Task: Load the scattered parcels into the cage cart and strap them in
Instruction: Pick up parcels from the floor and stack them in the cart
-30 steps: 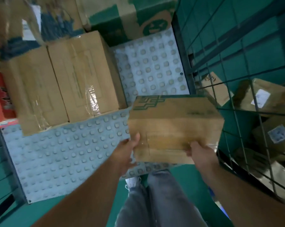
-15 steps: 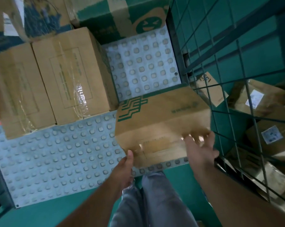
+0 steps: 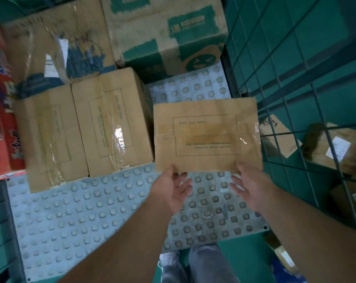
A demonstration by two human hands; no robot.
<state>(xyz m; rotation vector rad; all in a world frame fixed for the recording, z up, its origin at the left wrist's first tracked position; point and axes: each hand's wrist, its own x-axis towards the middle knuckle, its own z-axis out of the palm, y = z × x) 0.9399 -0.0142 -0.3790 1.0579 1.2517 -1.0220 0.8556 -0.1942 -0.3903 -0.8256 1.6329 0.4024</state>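
The cage cart's studded grey floor [image 3: 70,221] fills most of the view, and its wire mesh side wall [image 3: 285,94] rises along the right. At the back of the cart stands a big carton with green print [image 3: 162,27]. To its left is a film-wrapped carton with blue print [image 3: 56,48]. In front of these, two plain brown cartons sit side by side on the studded floor, the left one [image 3: 50,139] touching the right one [image 3: 111,123]. The parcel in hand [image 3: 206,135] is a brown box with a taped seam and a printed address frame facing up. It sits inside the cart, just beside the right brown carton and close to the mesh wall, but whether its base is fully down on the floor cannot be told. A red box [image 3: 1,99] shows at the far left edge, blurred. Beyond the mesh, loose parcels lie on the green ground, one with dark lettering [image 3: 275,137] and one with a white label [image 3: 336,148]. The left hand [image 3: 173,190] is at the parcel's near edge with its fingers spread and relaxed — gripping nothing, thumb tip at the cardboard. The right hand [image 3: 252,184] is likewise slack and spread below the near right corner — thumb by the edge, fingers clear of the box.
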